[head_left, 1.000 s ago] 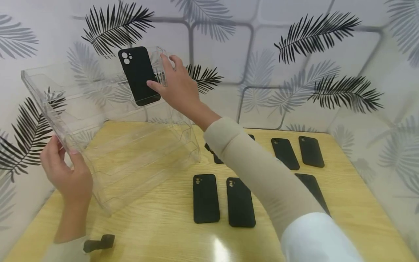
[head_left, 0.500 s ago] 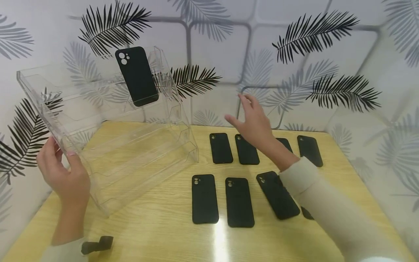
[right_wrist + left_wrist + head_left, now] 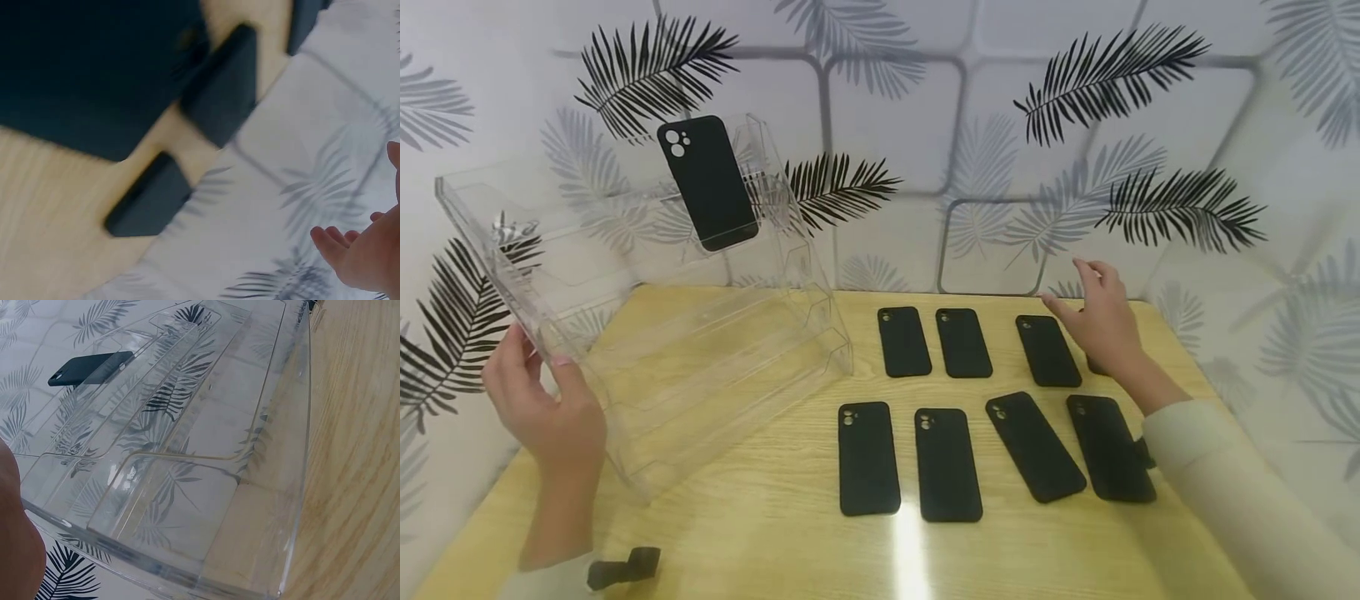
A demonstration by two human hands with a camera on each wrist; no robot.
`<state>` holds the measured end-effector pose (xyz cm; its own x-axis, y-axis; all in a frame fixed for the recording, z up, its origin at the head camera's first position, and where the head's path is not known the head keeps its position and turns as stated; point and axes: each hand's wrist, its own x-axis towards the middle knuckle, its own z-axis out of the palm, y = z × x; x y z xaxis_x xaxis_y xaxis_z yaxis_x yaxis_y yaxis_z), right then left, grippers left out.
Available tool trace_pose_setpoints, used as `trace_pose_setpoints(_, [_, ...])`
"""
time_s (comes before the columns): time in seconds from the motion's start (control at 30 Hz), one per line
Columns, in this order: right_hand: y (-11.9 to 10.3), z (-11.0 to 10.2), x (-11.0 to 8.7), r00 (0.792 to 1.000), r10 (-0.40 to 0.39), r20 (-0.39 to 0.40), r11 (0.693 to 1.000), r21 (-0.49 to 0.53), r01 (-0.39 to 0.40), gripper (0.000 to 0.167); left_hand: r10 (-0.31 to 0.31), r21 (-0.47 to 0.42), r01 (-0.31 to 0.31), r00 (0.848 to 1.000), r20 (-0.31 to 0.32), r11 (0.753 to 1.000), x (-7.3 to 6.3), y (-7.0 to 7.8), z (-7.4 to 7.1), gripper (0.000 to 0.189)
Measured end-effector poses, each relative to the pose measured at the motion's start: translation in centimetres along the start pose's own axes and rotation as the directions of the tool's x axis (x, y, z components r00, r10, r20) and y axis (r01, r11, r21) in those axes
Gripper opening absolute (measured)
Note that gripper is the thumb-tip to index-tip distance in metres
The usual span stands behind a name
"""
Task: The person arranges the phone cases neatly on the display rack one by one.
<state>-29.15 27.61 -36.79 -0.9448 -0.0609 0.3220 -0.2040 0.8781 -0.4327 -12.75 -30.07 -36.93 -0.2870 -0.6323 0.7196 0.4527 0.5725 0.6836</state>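
“Yellow wood-grained worktop (image 3: pixel 745 525). What's biggest here?”
“Clear tiered rack (image 3: pixel 512 287), over at the left; the left grip (image 3: pixel 546 408) holds its side edge.”
“And the right grip (image 3: pixel 1099 321)?”
“Loosely bent, holding nothing. One half-hidden case (image 3: pixel 1095 366) shows behind it; a neighbouring case (image 3: pixel 1048 350) lies just to its left, long axis running front to back, far end tipped left. Right is much the nearer hand.”
“Anything in the rack?”
“One black case (image 3: pixel 709 183), leaning in an upper tier.”

Gap between phone cases (image 3: pixel 948 465), rack (image 3: pixel 685 325) blocking left
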Motion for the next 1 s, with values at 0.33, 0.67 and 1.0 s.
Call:
trace_pose_setpoints(0.33, [8.4, 1.2, 2.1, 0.983, 0.134, 0.126, 0.990, -0.067, -0.126, 0.092, 0.012, 0.005, -0.012, 1.000, 0.005, 1.000, -0.1, 0.1, 0.1, 0.046])
trace_pose_setpoints(0.67, [12.1, 2.5, 3.1, 0.944, 0.169, 0.284, 0.983, -0.121, -0.140, 0.098, 0.022, 0.014, -0.021, 0.999, -0.047, 1.000, 0.1, 0.1, 0.0, 0.046])
trace_pose_setpoints(1.0, [14.9, 2.5, 3.1, 0.895, 0.218, 0.388, 0.967, -0.209, -0.145, 0.108, 0.018, -0.006, -0.018, 0.999, -0.042, 1.000, -0.1, 0.2, 0.3, 0.047])
